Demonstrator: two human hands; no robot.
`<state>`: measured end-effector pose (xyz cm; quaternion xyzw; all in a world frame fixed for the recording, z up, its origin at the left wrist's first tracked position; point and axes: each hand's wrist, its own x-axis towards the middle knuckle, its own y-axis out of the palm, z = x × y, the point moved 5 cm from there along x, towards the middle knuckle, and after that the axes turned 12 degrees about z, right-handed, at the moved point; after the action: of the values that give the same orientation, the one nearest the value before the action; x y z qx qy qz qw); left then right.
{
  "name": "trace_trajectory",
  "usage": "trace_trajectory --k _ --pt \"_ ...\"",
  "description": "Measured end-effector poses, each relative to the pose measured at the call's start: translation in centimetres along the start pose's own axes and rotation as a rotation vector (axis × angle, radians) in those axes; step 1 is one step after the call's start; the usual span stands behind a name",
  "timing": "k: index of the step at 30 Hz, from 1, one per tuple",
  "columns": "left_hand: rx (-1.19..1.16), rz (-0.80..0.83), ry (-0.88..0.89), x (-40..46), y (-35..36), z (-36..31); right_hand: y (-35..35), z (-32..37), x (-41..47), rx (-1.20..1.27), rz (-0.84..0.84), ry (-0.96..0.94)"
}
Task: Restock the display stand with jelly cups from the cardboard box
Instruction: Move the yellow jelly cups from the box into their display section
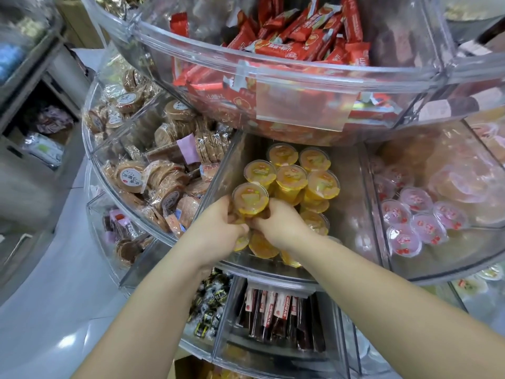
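Observation:
A round clear acrylic display stand (273, 272) has stacked tiers split into wedge compartments. The middle compartment holds several orange jelly cups (292, 176) standing in stacks. At its front left, my left hand (218, 228) and my right hand (278, 222) meet around one stack of orange jelly cups (250, 198), fingers closed on its sides below the top lid. More orange cups lie on their sides under my hands. The cardboard box is mostly out of view; only a brown edge (191, 367) shows at the bottom.
The top tier's rim (246, 64) overhangs the jelly compartment, filled with red snack packs. Left compartments hold wrapped round cakes (153, 176). Pink jelly cups (420, 220) fill the right compartment. The lower tier holds dark snack sticks (276, 310). A shelf stands at far left.

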<state>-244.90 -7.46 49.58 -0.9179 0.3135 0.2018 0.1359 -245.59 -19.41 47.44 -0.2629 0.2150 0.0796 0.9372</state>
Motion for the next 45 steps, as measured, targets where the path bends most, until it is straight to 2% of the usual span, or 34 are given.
trace_trajectory --k 6,10,12,15,18,20,23,26,28,32,36,40,42,45 --pt "-0.145 -0.005 -0.001 -0.3 -0.1 -0.7 -0.1 0.8 0.1 -0.029 -0.092 -0.006" --pt "-0.204 0.035 -0.017 -1.2 0.0 -1.0 -0.3 0.5 -0.4 0.002 0.005 0.015" --pt "-0.176 0.042 0.011 -2.5 -0.2 -1.2 -0.6 0.0 -1.7 0.099 0.071 0.035" --pt "-0.072 -0.055 0.143 -6.0 -1.3 -1.3 -1.5 0.1 -4.6 0.275 0.076 0.027" --pt "-0.072 -0.185 0.358 -10.8 -2.6 -0.4 -0.7 2.8 -7.7 0.405 0.041 -0.124" --pt "-0.094 -0.299 0.407 -14.0 -3.5 2.2 2.3 5.0 -9.7 0.462 0.116 -0.235" --pt "-0.075 -0.467 0.319 -17.6 -4.7 9.6 10.3 5.8 -11.6 0.488 0.334 -0.283" --pt "-0.076 -0.582 0.101 -19.6 -5.2 21.2 20.3 1.5 -11.2 0.433 0.508 -0.137" --pt "-0.068 -0.593 -0.086 -20.1 -4.6 29.9 27.3 -4.2 -10.1 0.324 0.591 0.016" --pt "-0.159 -0.506 -0.39 -18.7 -1.3 47.1 38.6 -19.3 -6.3 -0.022 0.681 0.313" --pt "-0.137 -0.414 -0.556 -14.0 3.0 61.3 46.2 -33.7 -0.9 -0.378 0.755 0.48" --pt "-0.082 -0.333 -0.594 -7.1 5.7 71.9 51.5 -43.2 5.6 -0.698 0.78 0.373" --pt "0.066 -0.267 -0.576 -3.5 6.4 75.7 53.9 -46.2 8.4 -0.847 0.786 0.231" --pt "0.365 -0.055 -0.662 0.9 7.3 80.3 56.5 -49.5 10.2 -1.155 0.848 0.005"
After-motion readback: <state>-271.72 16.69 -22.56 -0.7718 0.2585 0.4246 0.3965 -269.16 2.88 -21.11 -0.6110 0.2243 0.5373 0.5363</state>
